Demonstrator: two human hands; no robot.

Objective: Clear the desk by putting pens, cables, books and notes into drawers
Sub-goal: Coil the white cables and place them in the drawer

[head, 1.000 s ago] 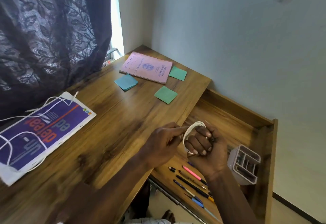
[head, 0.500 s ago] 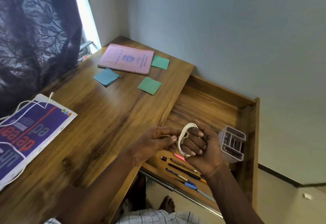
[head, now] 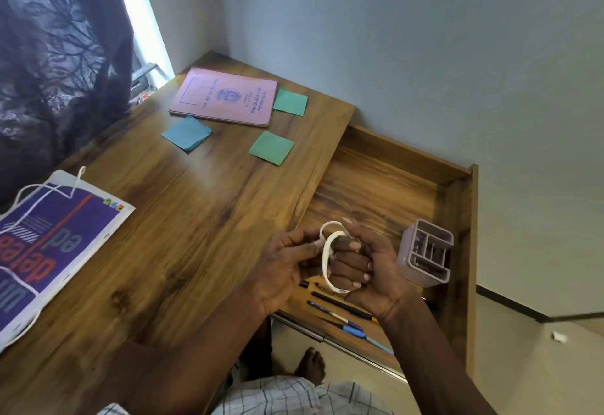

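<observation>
**White cable coil held over the open drawer, lower centre of frame**

Item 1: thin white cable, wound into a small loop (head: 327, 262). It is hanging in both hands at lower centre, above the front part of the drawer and touching neither desk nor drawer.

Item 2: right hand (head: 371, 272). Its fingers are curling tightly round the right side of the loop and gripping it.

Item 3: left hand (head: 282, 266). Its thumb and fingertips are pinching the cable at the loop's upper left edge.

Item 4: pulled-out brown wooden drawer (head: 379, 182), occupying the centre right. Loose black and blue pens (head: 340, 305) are lying on its floor just below the hands. A grey plastic compartmented pen holder (head: 425, 253) is lying on its side just right of the right hand.

Item 5: brown wooden desk top (head: 183, 218), filling the left and centre.
- A pink paper-covered record book (head: 225, 96) is lying flat at upper centre.
- One green square paper note (head: 290, 101) is touching the record book's right edge.
- A second green square note (head: 272, 147) is lying below the record book.
- A blue square note (head: 187, 132) is lying at the record book's lower left.
- A purple printed book with a white border (head: 55, 244) is lying at the left edge.
- A second loose white cable (head: 77, 181) is trailing across the purple book.

Item 6: dark patterned curtain (head: 49, 55), hanging in the upper left corner.
</observation>
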